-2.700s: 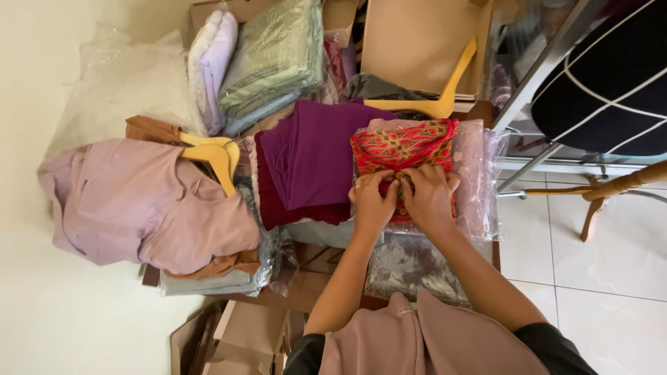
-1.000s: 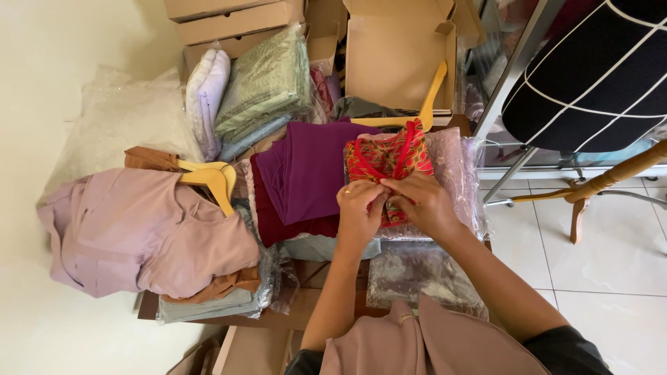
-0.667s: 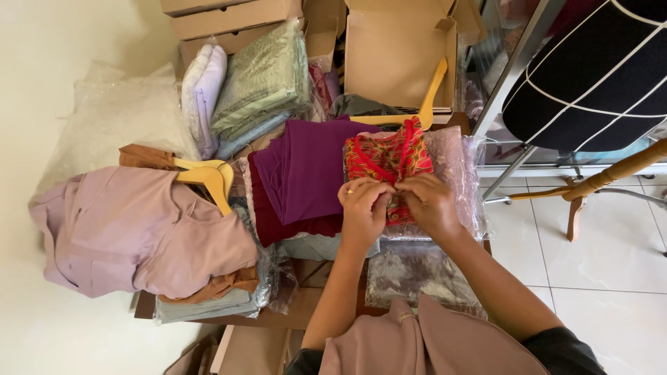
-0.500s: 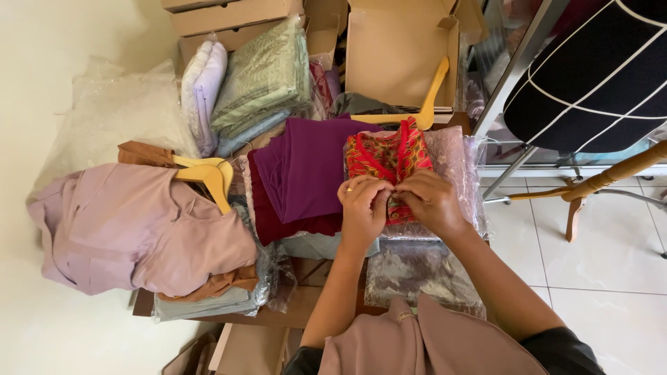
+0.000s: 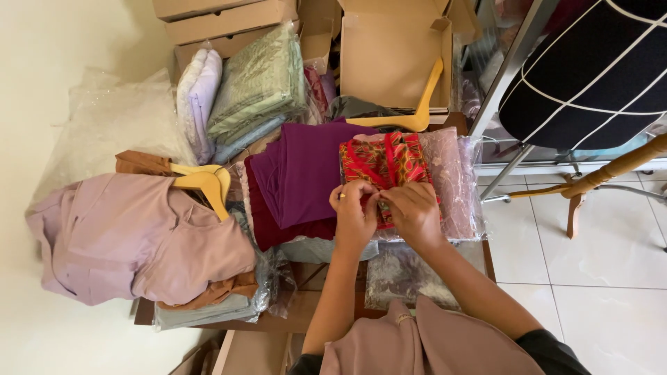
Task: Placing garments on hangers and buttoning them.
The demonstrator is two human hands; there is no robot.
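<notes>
Here, left hand (image 5: pixel 353 215) and right hand (image 5: pixel 411 210) pinch red patterned cloth (image 5: pixel 384 161) (atop clear plastic packet (image 5: pixel 455 182)).

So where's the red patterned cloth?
In the head view, the red cloth lies right of centre, beside the purple cloth, just above both hands.

Hands: two, a left hand (image 5: pixel 353 217) and a right hand (image 5: pixel 415 214), both on one red patterned cloth (image 5: pixel 384 161). Yellow hangers: three, one (image 5: pixel 414 104) leaning against the open cardboard box (image 5: pixel 389 52) and two (image 5: pixel 203 184) lying together on the mauve garment (image 5: pixel 132 239). Purple folded cloths: one (image 5: pixel 302 177). Bagged folded cloths standing at the back: two, one green (image 5: pixel 258 83) and one pale lilac (image 5: pixel 196 97). Wooden chairs: one (image 5: pixel 601 177).
</notes>
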